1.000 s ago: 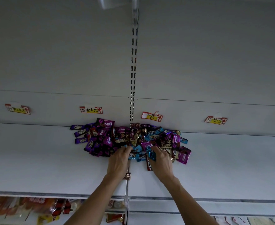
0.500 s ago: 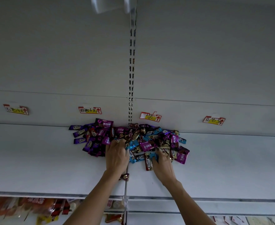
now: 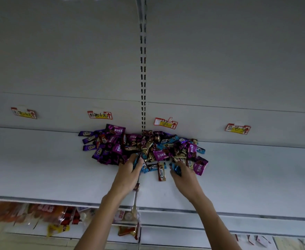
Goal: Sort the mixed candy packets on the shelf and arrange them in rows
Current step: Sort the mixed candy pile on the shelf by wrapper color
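I see the mixed candy pile (image 3: 144, 145) heaped mid-shelf (image 3: 40, 168) against the back wall, its front edge touching both hands. Left hand (image 3: 128, 172) reaches in palm down, grip pinched on a blue packet (image 3: 135, 162); right hand (image 3: 185, 175) is curled with its grip clamped on blue packets (image 3: 176, 169). A brown Choco bar (image 3: 161, 171) lies between them.

One head-worn wide view faces the shelf (image 3: 40, 168) squarely, close, arms entering from the bottom; perhaps tilted slightly upward.
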